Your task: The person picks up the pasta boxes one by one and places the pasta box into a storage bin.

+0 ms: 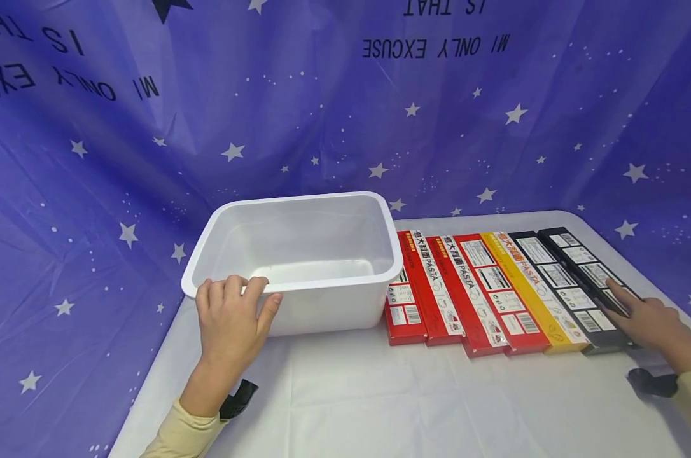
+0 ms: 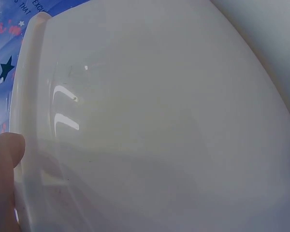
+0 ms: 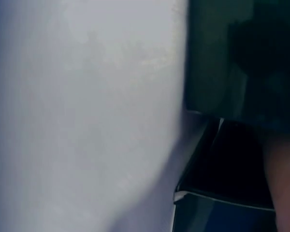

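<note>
A deep white plastic bin [image 1: 334, 305] stands on the white table. My left hand [image 1: 231, 321] grips its near rim, the fingers bent over the edge and the thumb on the outer side. In the left wrist view the thumb [image 2: 5, 166] lies by the rim, with the bin's smooth wall filling most of the picture. At the right end of a row of pasta boxes, my right hand [image 1: 655, 324] holds the outermost black pasta box [image 1: 574, 254]. The right wrist view is dark and blurred, showing corners of the black box [image 3: 212, 58] and part of the hand.
Beside the bin, several red pasta boxes [image 1: 405, 318], a yellow pasta box [image 1: 551, 318] and another black pasta box [image 1: 574, 296] lie side by side. White cloth covers the table [image 1: 403, 401]. A purple starry curtain [image 1: 322, 114] hangs behind.
</note>
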`<move>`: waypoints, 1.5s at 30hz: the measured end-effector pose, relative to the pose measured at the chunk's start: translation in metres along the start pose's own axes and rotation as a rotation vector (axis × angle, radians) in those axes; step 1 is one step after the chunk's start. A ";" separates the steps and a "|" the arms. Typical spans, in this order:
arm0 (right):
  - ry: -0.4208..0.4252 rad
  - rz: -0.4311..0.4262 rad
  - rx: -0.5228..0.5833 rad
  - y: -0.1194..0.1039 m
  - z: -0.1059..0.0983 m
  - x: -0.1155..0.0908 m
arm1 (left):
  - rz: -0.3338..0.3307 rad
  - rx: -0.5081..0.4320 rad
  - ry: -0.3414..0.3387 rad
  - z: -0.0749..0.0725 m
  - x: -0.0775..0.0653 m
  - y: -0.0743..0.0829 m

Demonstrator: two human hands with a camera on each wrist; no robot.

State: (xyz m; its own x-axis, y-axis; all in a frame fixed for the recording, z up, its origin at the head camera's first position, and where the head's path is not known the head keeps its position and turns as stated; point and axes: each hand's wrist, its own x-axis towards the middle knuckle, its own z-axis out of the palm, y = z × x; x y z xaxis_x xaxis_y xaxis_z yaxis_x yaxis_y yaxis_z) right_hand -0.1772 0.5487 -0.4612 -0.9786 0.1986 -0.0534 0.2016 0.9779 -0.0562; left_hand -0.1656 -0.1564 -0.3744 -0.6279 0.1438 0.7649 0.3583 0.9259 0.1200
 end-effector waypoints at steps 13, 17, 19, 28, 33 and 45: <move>-0.009 0.016 0.023 -0.002 0.000 -0.002 | -0.003 -0.003 -0.013 0.000 -0.001 0.000; -0.013 0.023 0.026 -0.001 0.001 -0.002 | -0.006 -0.004 -0.014 0.001 -0.001 0.000; -0.013 0.028 0.032 -0.001 0.001 -0.003 | -0.003 -0.004 -0.011 0.001 -0.001 0.000; -0.012 0.074 0.081 -0.006 0.000 -0.004 | 0.008 0.001 0.011 0.002 0.000 0.000; 0.000 0.085 0.064 -0.006 0.000 -0.006 | 0.012 0.002 0.012 0.003 0.000 0.001; 0.068 0.038 0.006 -0.007 -0.009 -0.006 | 0.005 -0.001 0.020 0.002 0.000 0.000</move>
State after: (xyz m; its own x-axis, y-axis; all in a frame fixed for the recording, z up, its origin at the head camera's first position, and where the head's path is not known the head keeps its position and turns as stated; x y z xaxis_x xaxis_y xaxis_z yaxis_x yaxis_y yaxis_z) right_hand -0.1733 0.5417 -0.4512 -0.9708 0.2395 0.0126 0.2383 0.9692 -0.0618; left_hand -0.1669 -0.1555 -0.3759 -0.6123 0.1411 0.7779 0.3619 0.9248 0.1171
